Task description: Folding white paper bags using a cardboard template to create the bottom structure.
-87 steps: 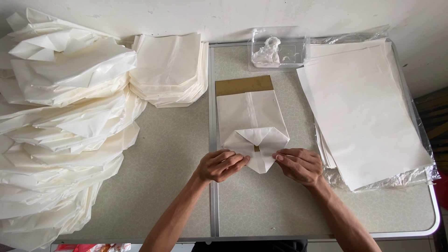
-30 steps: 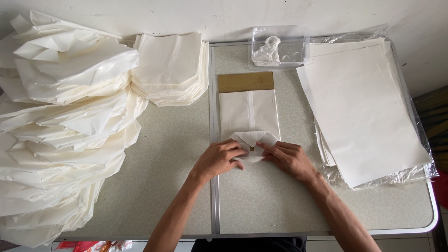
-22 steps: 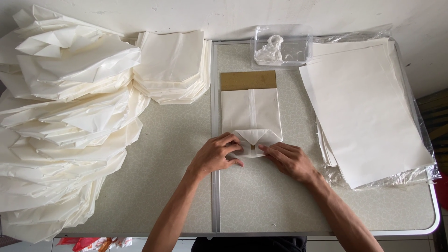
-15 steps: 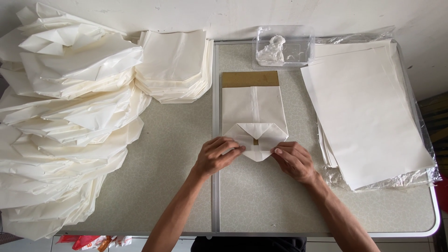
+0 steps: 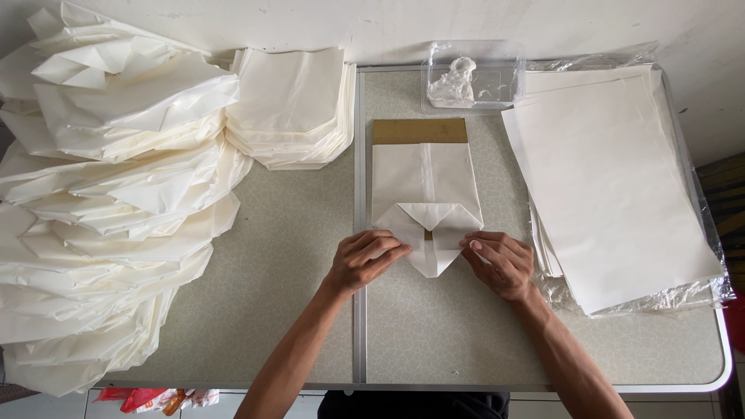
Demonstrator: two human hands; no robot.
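A white paper bag [image 5: 423, 180] lies flat on the table's middle, its brown strip [image 5: 419, 130] at the far end. Its near end is opened into a diamond-shaped fold [image 5: 431, 233] with a point toward me. My left hand [image 5: 365, 260] presses the left corner of that fold with bent fingers. My right hand [image 5: 500, 262] holds down the right corner. Both hands rest on the paper, one on each side of the centre seam.
A stack of flat white sheets [image 5: 613, 178] on clear plastic wrap lies at the right. A clear plastic tub [image 5: 473, 76] sits at the back. Folded bags [image 5: 291, 109] are piled left of the work, with a big heap of finished bags [image 5: 101, 202] at far left.
The bag's near end was pressed closed under both hands a second ago. It is now spread into a diamond, and my hands have slid apart to its two corners.
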